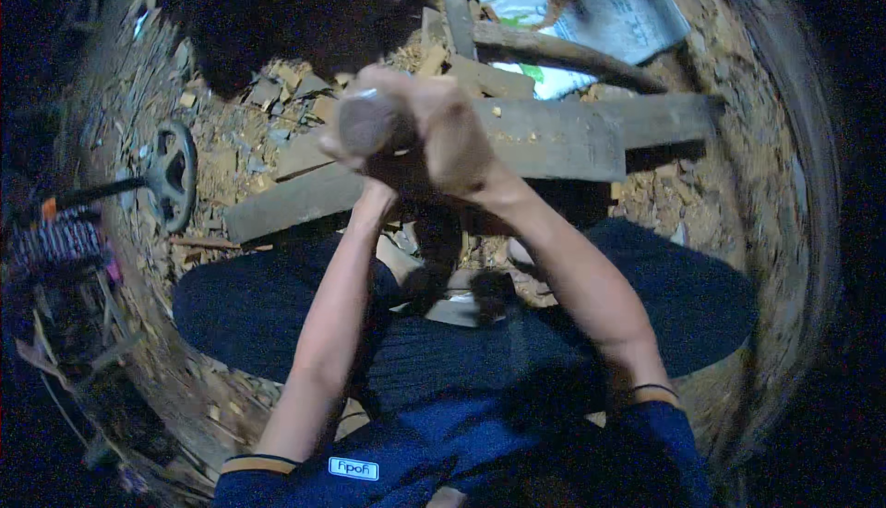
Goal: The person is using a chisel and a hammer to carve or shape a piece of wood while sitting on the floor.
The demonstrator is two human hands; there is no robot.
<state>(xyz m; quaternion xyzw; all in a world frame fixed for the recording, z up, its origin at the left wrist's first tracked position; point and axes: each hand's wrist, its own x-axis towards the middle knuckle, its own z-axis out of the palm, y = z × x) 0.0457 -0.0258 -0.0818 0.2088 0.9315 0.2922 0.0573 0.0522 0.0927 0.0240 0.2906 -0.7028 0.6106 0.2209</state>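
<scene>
Left grip [343,154] and right grip [454,143] closed on a dark round-ended piece [374,123]

Both hands are raised side by side in front of the body, fingers wrapped around the piece, which shows its blunt round end between them. The left grip curls about its left side, the right grip sits close against its right. Blur softens the hands, so the exact finger placement cannot be told, nor how long the piece is.

Just beyond and below the grips in view, a thick plank [554,153] runs across at a slant, passing behind both hands. To the right of the grips, a second timber [678,116] reaches out from behind that plank. Farther beyond, on the upper right, a curved branch [572,49] lies by a white and blue sack [637,14], overlapping its lower part. Well to the left of the grips is a black spoked wheel [187,176] with a dark rod [101,192] running from it. Wood chips [295,74] are strewn beyond the grips and about the wheel.

Nearer than the grips, the knees spread apart in dark trousers [263,310], below which shows a blue shirt [480,434] with a small white label [353,468].
</scene>
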